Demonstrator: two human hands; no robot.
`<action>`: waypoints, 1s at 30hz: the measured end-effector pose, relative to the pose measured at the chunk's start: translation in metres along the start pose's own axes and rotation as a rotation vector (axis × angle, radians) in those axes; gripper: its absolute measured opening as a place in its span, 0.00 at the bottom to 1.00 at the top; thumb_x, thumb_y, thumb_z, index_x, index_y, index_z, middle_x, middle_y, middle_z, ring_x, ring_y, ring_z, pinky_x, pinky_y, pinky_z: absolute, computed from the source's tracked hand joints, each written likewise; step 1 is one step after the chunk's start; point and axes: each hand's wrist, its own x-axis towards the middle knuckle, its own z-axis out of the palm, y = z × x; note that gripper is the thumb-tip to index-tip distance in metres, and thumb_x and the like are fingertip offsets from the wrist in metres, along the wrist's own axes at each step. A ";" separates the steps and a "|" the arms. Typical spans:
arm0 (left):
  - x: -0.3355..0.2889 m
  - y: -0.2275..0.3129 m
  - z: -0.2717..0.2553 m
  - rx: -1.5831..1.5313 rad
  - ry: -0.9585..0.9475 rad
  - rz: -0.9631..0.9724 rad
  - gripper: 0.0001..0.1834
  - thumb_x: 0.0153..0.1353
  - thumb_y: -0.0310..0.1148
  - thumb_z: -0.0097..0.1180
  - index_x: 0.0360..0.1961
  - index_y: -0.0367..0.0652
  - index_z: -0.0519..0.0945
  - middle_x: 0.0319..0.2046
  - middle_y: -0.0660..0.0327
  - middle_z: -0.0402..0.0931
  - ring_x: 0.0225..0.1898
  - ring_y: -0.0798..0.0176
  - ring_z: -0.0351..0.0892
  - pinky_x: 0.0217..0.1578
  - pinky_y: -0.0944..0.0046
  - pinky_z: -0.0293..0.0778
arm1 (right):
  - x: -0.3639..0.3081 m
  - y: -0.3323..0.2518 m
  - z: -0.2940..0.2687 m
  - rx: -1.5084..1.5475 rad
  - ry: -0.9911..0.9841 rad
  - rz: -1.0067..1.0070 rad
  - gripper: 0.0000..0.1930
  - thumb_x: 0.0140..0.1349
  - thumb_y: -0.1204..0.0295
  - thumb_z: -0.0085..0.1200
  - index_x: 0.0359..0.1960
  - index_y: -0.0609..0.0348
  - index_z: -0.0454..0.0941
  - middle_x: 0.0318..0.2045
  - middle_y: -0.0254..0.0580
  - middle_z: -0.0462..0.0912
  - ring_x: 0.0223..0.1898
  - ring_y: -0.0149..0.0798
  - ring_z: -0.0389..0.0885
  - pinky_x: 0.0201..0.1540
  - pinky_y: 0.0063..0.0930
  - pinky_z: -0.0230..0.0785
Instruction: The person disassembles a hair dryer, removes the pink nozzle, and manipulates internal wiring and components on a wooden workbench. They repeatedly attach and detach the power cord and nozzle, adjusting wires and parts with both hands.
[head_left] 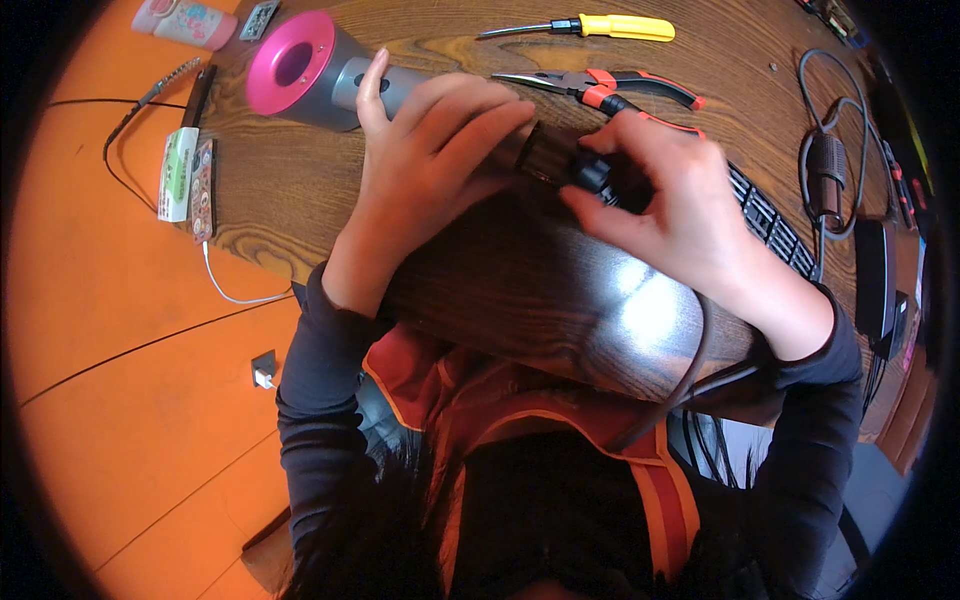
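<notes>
A grey hair dryer (345,80) with a pink ring-shaped head lies across the dark wooden table, its handle pointing right. My left hand (425,165) is wrapped round the handle, thumb up along its side. At the handle's right end is a dark, ribbed cylindrical part (547,153); whether it is joined to the handle is hidden by my fingers. My right hand (675,190) pinches the black cord fitting (593,176) at that end between thumb and fingers. A dark cord (700,345) hangs in a curve below my right hand toward my lap.
Beyond my hands lie a yellow-handled screwdriver (625,27) and red-and-black pliers (600,85). A black keyboard (770,220) is partly behind my right hand. A cord with a thick block (827,175) lies right. A bottle (185,22) and small box (178,173) are left.
</notes>
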 end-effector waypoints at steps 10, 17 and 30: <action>0.001 -0.003 0.002 0.011 0.072 -0.042 0.31 0.36 0.38 0.69 0.47 0.52 0.76 0.45 0.68 0.75 0.50 0.61 0.72 0.61 0.43 0.45 | 0.015 0.032 -0.019 -0.276 0.162 0.018 0.14 0.51 0.71 0.63 0.36 0.63 0.73 0.30 0.42 0.80 0.29 0.34 0.80 0.32 0.24 0.70; -0.001 -0.002 0.007 0.023 0.078 -0.032 0.31 0.36 0.39 0.69 0.47 0.55 0.76 0.45 0.71 0.74 0.50 0.64 0.72 0.60 0.42 0.46 | 0.019 0.019 -0.024 -0.375 0.124 -0.069 0.15 0.53 0.64 0.60 0.34 0.60 0.71 0.27 0.47 0.78 0.31 0.50 0.79 0.32 0.39 0.71; 0.004 -0.001 0.002 0.086 0.069 0.006 0.33 0.35 0.37 0.69 0.49 0.54 0.76 0.46 0.69 0.74 0.50 0.63 0.73 0.57 0.49 0.55 | -0.001 -0.018 -0.024 -0.160 -0.273 0.060 0.19 0.49 0.77 0.61 0.42 0.61 0.68 0.29 0.47 0.78 0.32 0.47 0.80 0.34 0.33 0.72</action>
